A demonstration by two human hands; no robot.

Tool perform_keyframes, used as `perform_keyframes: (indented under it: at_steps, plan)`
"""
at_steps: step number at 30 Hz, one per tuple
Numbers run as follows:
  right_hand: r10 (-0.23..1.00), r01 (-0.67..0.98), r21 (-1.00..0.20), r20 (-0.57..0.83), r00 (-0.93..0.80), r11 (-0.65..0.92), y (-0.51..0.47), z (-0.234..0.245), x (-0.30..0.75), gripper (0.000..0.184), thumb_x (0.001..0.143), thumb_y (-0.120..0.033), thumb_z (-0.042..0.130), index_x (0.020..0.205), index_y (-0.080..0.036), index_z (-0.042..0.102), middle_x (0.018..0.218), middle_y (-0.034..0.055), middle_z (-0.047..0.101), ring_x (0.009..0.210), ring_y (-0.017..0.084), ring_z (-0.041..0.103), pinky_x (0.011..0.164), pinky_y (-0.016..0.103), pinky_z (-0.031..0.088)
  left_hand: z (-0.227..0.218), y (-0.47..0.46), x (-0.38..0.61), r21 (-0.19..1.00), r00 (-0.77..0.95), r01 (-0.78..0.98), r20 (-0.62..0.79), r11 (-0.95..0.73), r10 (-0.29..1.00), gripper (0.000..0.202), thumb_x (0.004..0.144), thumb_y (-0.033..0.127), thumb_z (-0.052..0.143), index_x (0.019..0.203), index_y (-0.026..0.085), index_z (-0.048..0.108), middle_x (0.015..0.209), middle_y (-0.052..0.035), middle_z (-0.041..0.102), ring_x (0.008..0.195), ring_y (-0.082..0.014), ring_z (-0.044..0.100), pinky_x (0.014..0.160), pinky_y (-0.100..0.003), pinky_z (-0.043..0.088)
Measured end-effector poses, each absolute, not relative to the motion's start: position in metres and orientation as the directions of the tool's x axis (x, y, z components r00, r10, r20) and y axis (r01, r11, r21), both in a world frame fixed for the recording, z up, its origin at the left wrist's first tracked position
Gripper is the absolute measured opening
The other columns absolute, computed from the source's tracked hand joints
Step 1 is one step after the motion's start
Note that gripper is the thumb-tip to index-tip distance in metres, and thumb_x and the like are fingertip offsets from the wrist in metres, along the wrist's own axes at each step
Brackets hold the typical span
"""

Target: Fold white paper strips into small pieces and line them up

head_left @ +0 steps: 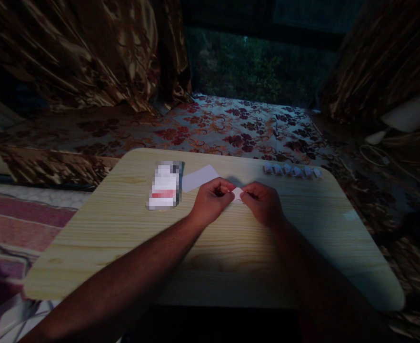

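Note:
Between my two hands, just above the wooden table (131, 247), is a small folded piece of white paper (237, 194). My left hand (212, 200) pinches its left edge with thumb and fingers. On the other side, my right hand (264, 201) grips the right edge the same way. A flat sheet of white paper (200, 177) lies just beyond my left hand. Farther back on the right stands a row of several small folded white paper pieces (292, 170).
A blurred-out phone-like object (163, 186) lies on the table's left part. Something pale and flat (351, 216) is by the right edge. Behind the table is a ledge with flowered cloth (242, 126), between curtains (124, 52). A white lamp (408, 114) stands at the right.

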State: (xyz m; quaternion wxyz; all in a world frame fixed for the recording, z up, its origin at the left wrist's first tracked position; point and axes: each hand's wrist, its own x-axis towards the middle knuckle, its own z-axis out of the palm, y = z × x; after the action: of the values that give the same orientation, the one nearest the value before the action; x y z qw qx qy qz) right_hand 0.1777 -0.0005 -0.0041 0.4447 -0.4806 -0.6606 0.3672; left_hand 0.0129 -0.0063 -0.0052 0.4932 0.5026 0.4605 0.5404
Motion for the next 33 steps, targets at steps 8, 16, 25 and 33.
perform_keyframes:
  at_steps: [8, 16, 25, 33]
  plan:
    - [0.967, 0.290, -0.926, 0.202, -0.155, 0.240, -0.001, -0.008, 0.177, 0.008, 0.075, -0.027, 0.065, 0.081, -0.022, 0.068, 0.065, -0.0003, 0.069, 0.057, 0.016, 0.063, 0.055, 0.027, 0.047, -0.010, -0.007, 0.012, 0.994, 0.038, -0.067, 0.091, -0.088, 0.995, 0.008, 0.069, 0.017, 0.070, 0.077, 0.017, 0.069, 0.063, 0.0017, 0.063, 0.053, -0.0089, 0.051, 0.051, -0.022, 0.036]
    - [0.973, 0.083, -0.982, 0.155, -0.171, 0.171, 0.000, -0.004, 0.175, 0.009, 0.073, -0.025, 0.066, 0.081, -0.023, 0.068, 0.067, -0.0025, 0.069, 0.058, 0.015, 0.063, 0.057, 0.028, 0.054, -0.010, -0.005, 0.011, 0.978, 0.065, -0.200, 0.072, -0.058, 0.995, 0.009, 0.068, 0.015, 0.071, 0.077, 0.017, 0.068, 0.061, 0.0025, 0.061, 0.050, -0.0080, 0.048, 0.049, -0.022, 0.032]
    - [0.974, -0.016, -0.988, 0.153, -0.168, 0.153, 0.000, 0.003, 0.177, 0.006, 0.068, -0.017, 0.066, 0.070, -0.021, 0.070, 0.059, -0.0033, 0.066, 0.055, 0.013, 0.059, 0.057, 0.026, 0.049, -0.012, -0.004, 0.011, 0.959, 0.088, -0.281, 0.068, -0.041, 0.994, 0.006, 0.067, 0.012, 0.071, 0.072, 0.016, 0.071, 0.065, 0.0007, 0.065, 0.058, -0.0093, 0.054, 0.058, -0.023, 0.040]
    - [0.965, 0.013, -0.980, 0.193, -0.178, 0.198, 0.002, 0.001, 0.179, 0.004, 0.069, -0.017, 0.066, 0.069, -0.020, 0.068, 0.060, -0.0023, 0.066, 0.056, 0.013, 0.060, 0.056, 0.026, 0.048, -0.009, -0.007, 0.013, 0.973, 0.100, -0.220, 0.090, -0.066, 0.991, 0.007, 0.073, 0.020, 0.072, 0.076, 0.015, 0.069, 0.064, 0.0006, 0.063, 0.057, -0.0096, 0.053, 0.056, -0.023, 0.039]
